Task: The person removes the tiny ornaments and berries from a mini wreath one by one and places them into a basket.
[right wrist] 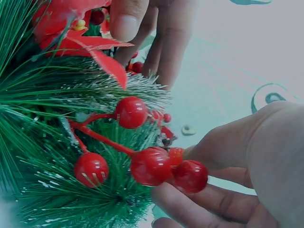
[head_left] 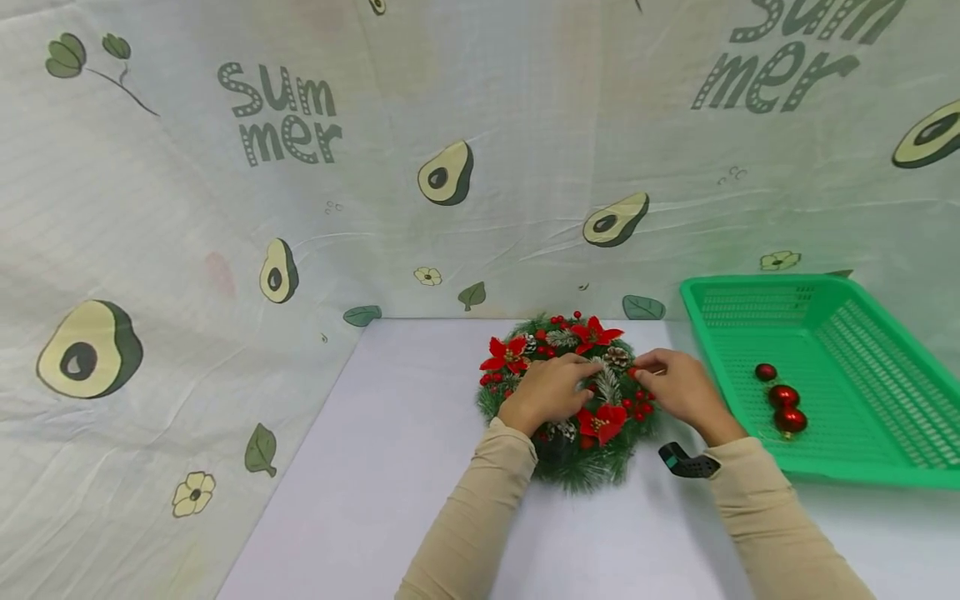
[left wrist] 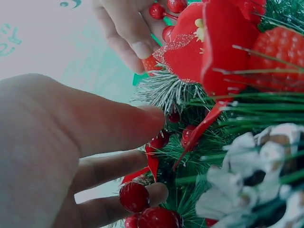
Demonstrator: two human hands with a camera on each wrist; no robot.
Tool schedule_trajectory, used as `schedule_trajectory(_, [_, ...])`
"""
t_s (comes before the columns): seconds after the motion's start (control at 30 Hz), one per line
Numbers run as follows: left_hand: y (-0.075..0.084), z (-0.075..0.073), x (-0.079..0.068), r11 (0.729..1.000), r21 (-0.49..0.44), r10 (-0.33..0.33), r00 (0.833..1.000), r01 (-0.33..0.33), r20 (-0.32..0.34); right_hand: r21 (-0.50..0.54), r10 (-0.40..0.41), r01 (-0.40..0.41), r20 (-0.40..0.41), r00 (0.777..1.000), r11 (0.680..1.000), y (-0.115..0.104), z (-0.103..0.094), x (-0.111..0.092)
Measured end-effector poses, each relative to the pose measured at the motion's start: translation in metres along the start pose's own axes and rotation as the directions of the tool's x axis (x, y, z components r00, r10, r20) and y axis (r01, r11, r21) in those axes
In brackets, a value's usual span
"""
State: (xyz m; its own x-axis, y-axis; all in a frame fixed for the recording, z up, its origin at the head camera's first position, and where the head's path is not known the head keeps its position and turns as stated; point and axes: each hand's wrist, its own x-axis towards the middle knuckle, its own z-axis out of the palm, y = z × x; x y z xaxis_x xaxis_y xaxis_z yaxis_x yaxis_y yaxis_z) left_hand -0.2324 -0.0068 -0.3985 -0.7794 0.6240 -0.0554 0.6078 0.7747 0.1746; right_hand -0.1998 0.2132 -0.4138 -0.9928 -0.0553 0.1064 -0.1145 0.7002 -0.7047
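Observation:
A Christmas wreath of green needles lies on the white table, with red poinsettias, pinecones, frosted sprigs and glossy red berries. My left hand reaches over its middle from the left. Its thumb and fingers stand apart, fairly straight, with the tips among the berries and a frosted sprig. On the wreath's right side, my right hand pinches a bumpy red berry between thumb and fingers, close to a cluster of glossy berries. The fingers partly cover that berry.
To the right stands a green plastic basket with three shiny red baubles in it. Behind the table hangs a pale cloth printed with avocados. A dark band is at the right wrist.

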Motion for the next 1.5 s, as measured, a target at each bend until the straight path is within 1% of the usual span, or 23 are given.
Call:
schedule_trajectory(0.07, [-0.001,0.000,0.000,1.000,0.000,0.001,1.000,-0.001,-0.005,0.006,-0.001,0.001,-0.014,1.000,1.000,-0.001,-0.002,-0.001])
schedule_trajectory(0.2, [-0.002,0.000,0.000,0.999,-0.032,0.004,1.000,-0.005,-0.028,0.059,0.007,-0.006,-0.026,1.000,0.998,-0.002,-0.004,-0.003])
schedule_trajectory(0.33, [-0.005,0.000,0.000,0.997,-0.063,0.030,0.997,-0.034,-0.069,0.129,0.030,-0.025,-0.032,0.999,0.991,-0.001,-0.005,-0.005])
schedule_trajectory(0.5, [-0.008,0.000,0.001,0.994,-0.077,0.062,0.989,-0.072,-0.131,0.206,0.055,-0.049,-0.021,0.998,0.977,-0.001,-0.008,-0.007])
schedule_trajectory(0.57, [-0.009,-0.001,0.001,0.994,-0.079,0.062,0.988,-0.073,-0.142,0.226,0.059,-0.055,-0.009,0.998,0.973,-0.002,-0.011,-0.008])
schedule_trajectory(0.67, [-0.009,-0.001,0.001,0.993,-0.095,0.062,0.988,-0.076,-0.142,0.238,0.056,-0.055,0.002,0.998,0.970,-0.002,-0.013,-0.009])
schedule_trajectory(0.9, [-0.008,0.000,0.003,0.981,-0.165,0.076,0.986,-0.101,-0.152,0.243,0.041,-0.038,-0.005,0.999,0.969,0.000,-0.020,-0.009])
schedule_trajectory(1.07, [-0.007,0.000,0.005,0.969,-0.219,0.080,0.985,-0.113,-0.155,0.226,0.021,-0.016,-0.017,1.000,0.974,0.001,-0.025,-0.010])
schedule_trajectory(1.2, [-0.005,-0.001,0.003,0.960,-0.253,0.082,0.983,-0.122,-0.166,0.207,0.018,-0.015,-0.013,1.000,0.978,0.000,-0.030,-0.012])
schedule_trajectory(1.33, [-0.004,-0.002,-0.001,0.952,-0.279,0.075,0.979,-0.127,-0.189,0.192,0.031,-0.032,0.009,0.999,0.981,0.000,-0.041,-0.014])
schedule_trajectory(1.5, [-0.002,-0.005,-0.004,0.946,-0.286,0.092,0.971,-0.155,-0.222,0.163,0.045,-0.049,0.029,0.999,0.986,0.005,-0.059,-0.015])
